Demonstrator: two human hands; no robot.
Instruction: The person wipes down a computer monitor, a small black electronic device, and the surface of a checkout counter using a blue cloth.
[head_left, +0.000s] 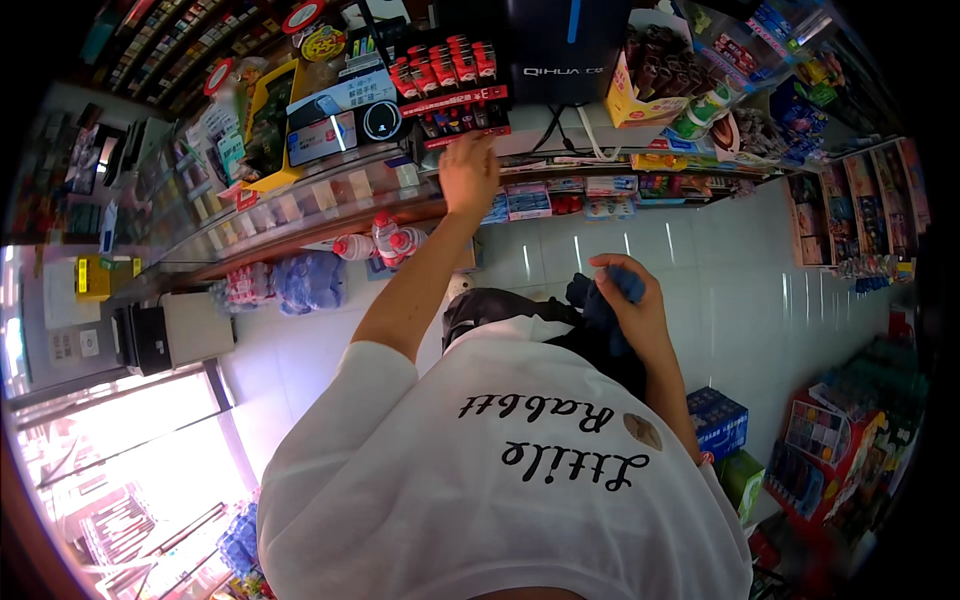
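Note:
My left hand (470, 171) reaches forward to the counter. Its fingertips are at the lower front edge of a red tiered display rack (454, 110) with small red packs above and a row of small, slim items below. Whether those fingers hold anything cannot be made out. Close to my body, at the right, my right hand (636, 304) grips a bunched dark blue cloth (611, 319), part of which hangs below the fingers.
The glass-topped counter (322, 191) carries a phone sign (341, 112), a yellow box (274, 127), a dark panel (568, 52) and a carton of dark packets (651, 71). Bottles with red caps (386, 236) stand below. Blue cartons (718, 421) are at my right.

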